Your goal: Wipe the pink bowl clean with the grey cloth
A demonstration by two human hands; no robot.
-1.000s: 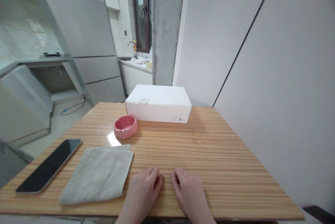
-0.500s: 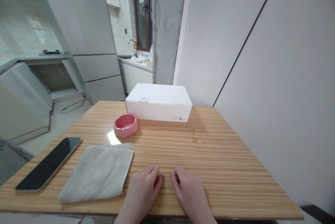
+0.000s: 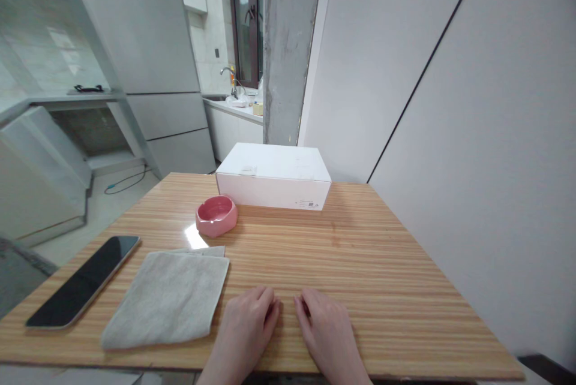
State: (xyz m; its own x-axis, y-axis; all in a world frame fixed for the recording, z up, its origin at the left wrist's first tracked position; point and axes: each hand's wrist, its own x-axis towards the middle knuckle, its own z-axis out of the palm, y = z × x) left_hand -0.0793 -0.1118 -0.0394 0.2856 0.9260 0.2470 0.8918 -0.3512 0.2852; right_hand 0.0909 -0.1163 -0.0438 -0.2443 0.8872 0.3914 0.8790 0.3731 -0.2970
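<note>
Both of my hands rest on the wood-grain table (image 3: 396,301) near its front edge, a small gap between them. My left hand (image 3: 249,319) is curled closed, knuckles up, with nothing seen in it. Just left of it lies a folded grey cloth (image 3: 171,298), not touched by the hand. My right hand (image 3: 326,322) is likewise curled closed on the bare wood, with no object showing in it. A pink faceted bowl (image 3: 216,217) stands beyond the cloth. Left of the cloth lies a smartphone (image 3: 85,283), its dark screen up.
A long white box (image 3: 274,184) stands at the table's far edge, behind the bowl. A white wall (image 3: 472,163) runs along the right side. Past the table are a grey fridge (image 3: 148,43), a sink counter with a tap (image 3: 231,79), and a cable (image 3: 128,181) on the floor.
</note>
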